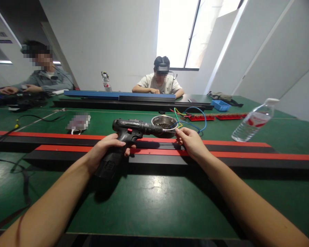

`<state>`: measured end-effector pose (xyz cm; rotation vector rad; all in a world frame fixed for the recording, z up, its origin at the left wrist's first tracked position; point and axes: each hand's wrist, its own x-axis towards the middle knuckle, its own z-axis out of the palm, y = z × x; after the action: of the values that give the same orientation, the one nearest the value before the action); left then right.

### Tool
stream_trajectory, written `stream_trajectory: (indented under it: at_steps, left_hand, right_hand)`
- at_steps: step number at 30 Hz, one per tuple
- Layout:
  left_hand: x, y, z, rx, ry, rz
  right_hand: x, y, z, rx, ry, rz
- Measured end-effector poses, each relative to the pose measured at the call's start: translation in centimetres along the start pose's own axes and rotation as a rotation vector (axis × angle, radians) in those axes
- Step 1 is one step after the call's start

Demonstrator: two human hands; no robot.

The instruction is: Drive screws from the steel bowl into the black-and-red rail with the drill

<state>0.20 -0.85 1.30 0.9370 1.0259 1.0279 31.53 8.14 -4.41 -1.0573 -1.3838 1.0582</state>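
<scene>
My left hand (103,151) is wrapped round the grip of a black cordless drill (130,132), held above the table with its chuck pointing right. The drill's tip sits at the rim of a small steel bowl (164,120) holding dark screws. My right hand (192,142) is just right of the drill tip, fingers pinched together near the bowl's rim; what they hold is too small to make out. Both hands hover over long black and red rails (221,151) lying across the green table (154,202).
A tilted clear water bottle (253,121) stands at the right. Coloured wires (193,118) and red parts (213,117) lie behind the bowl, with a blue tray (220,105) farther back. Two people sit at the far side, behind blue and black rails (118,96).
</scene>
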Motion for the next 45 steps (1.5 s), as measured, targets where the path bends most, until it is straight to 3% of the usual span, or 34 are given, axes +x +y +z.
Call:
stream_trajectory:
  at_steps: [13,26,45]
  left_hand:
    - [0.0,0.1,-0.3,-0.04,-0.031,-0.034]
    - [1.0,-0.8,-2.3,0.036,-0.122,0.004]
    - [0.7,-0.8,-1.7,0.104,-0.052,0.054]
  right_hand:
    - [-0.1,-0.2,0.0,-0.019,-0.007,0.004]
    - [-0.2,-0.2,-0.1,-0.034,-0.029,-0.009]
    - [-0.1,-0.2,0.1,0.017,-0.032,-0.008]
